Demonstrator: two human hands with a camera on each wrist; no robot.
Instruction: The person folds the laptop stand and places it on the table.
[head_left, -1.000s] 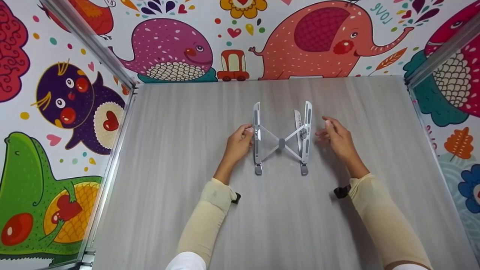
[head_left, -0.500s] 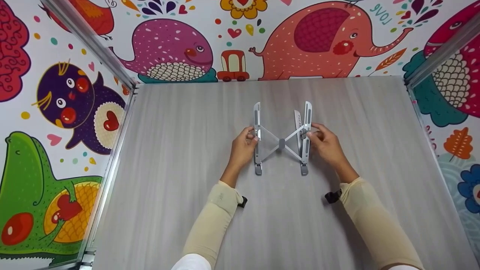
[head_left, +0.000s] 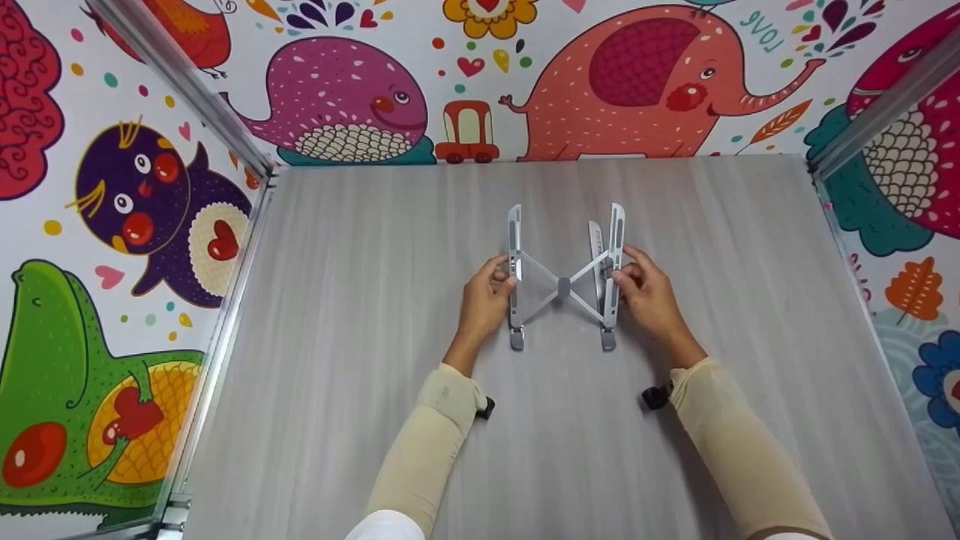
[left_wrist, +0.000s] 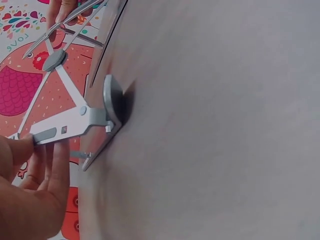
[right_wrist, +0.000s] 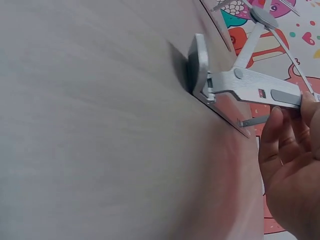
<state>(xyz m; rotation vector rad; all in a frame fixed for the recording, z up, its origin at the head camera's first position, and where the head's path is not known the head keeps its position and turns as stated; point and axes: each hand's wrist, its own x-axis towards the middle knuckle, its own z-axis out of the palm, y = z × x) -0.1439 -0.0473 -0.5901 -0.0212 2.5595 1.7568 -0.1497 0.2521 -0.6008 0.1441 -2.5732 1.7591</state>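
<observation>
Just right of centre frame, my left hand [head_left: 486, 300] and right hand [head_left: 654, 301] pinch the side rails [head_left: 514, 244] of the silver stand [head_left: 564, 287]; mid-rail suits something probably light, stiff (though it might fold).

The stand [head_left: 564, 287] is silver; the tabletop [head_left: 375, 262], streaked grey; sleeves [head_left: 409, 450], beige; wall elephant [head_left: 585, 120], speckled coral.

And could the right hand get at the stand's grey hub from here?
Probably yes. The right hand would likely have to release the rail it pinches, but the head view shows the hub uncovered, with only thin crossbars around it.
</observation>
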